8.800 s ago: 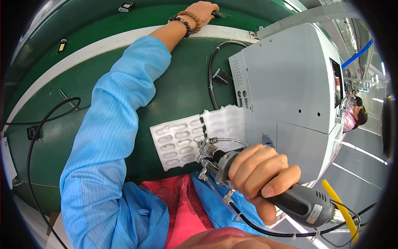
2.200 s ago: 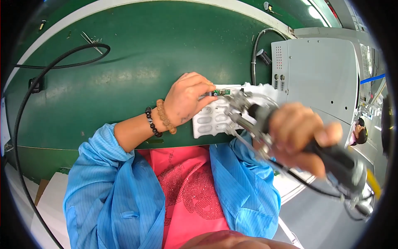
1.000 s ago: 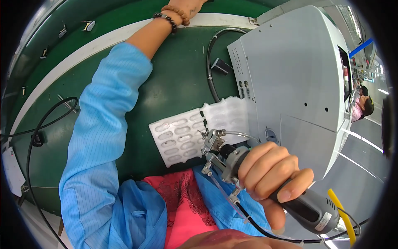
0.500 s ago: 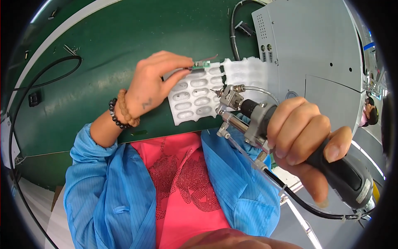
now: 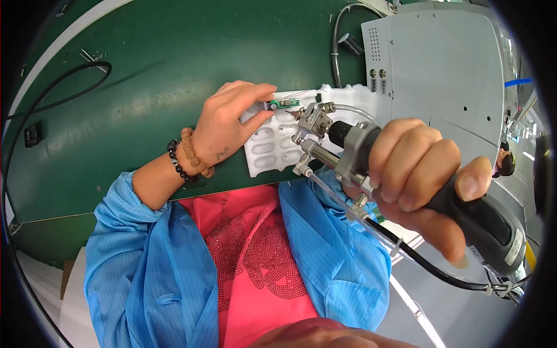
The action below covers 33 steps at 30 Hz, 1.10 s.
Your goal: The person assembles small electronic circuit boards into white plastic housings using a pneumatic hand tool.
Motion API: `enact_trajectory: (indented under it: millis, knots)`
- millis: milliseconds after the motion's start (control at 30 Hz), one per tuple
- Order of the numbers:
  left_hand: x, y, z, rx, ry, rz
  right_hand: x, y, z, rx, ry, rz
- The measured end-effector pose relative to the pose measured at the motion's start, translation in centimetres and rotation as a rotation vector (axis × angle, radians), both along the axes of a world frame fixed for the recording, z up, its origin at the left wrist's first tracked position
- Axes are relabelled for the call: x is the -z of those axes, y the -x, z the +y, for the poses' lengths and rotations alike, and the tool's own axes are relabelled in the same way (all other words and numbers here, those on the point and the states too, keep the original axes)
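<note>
A small green circuit board (image 5: pixel 284 104) is pinched at its left end between the thumb and fingers of my left hand (image 5: pixel 229 119). What else those fingers cover is partly hidden. The board is over a white moulded tray (image 5: pixel 253 169) with oval pockets. My right hand (image 5: pixel 415 174) is wrapped round a black pistol-grip tool (image 5: pixel 481 232) with a metal front end, a clear tube and a black cable. Its fine pointed tip (image 5: pixel 292 113) is close beside the board's lower edge; whether they touch I cannot tell. Thin reddish wires (image 5: pixel 301 93) run near the board.
A second white tray section (image 5: pixel 351 98) adjoins on the right, by a large grey machine housing (image 5: pixel 429 64). Black cables cross the green table (image 5: pixel 162 40) at left and behind the trays. A small black block (image 5: pixel 33 134) lies far left, with thin metal pins (image 5: pixel 91 56) above it.
My left hand has turned and moved slightly right and down with the board, whose face now shows more. The tool's tip has come up and left, close to the board.
</note>
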State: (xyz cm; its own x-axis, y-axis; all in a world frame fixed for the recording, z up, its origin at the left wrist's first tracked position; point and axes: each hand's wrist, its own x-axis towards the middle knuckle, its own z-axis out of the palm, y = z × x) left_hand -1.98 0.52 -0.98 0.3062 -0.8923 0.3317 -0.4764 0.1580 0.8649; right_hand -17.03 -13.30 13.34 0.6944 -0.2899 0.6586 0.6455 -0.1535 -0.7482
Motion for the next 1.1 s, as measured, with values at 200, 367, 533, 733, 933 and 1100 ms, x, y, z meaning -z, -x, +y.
enact_trajectory:
  millis: [200, 367, 533, 733, 933, 1100]
  knots:
    - [-0.2, 0.2, 0.2, 0.000, 0.037, -0.023, 0.3, -0.9, 0.2, -0.023, 0.003, 0.025]
    - [0.1, 0.3, -0.1, 0.001, 0.089, -0.024, 0.4, -1.6, 0.3, -0.023, 0.014, 0.078]
    - [0.1, 0.4, 0.0, -0.004, 0.073, -0.018, 1.2, -1.8, 0.4, -0.008, -0.001, 0.070]
    - [0.1, 0.6, -0.4, 0.001, 0.078, -0.006, 0.7, -2.0, 0.1, -0.013, 0.034, 0.122]
    - [0.2, 0.2, 0.0, 0.015, 0.046, 0.004, 0.5, -2.8, 1.0, 0.074, 0.065, 0.171]
    - [-0.1, 0.3, -0.4, 0.022, 0.077, 0.002, 0.0, -2.5, 0.8, 0.069, 0.062, 0.132]
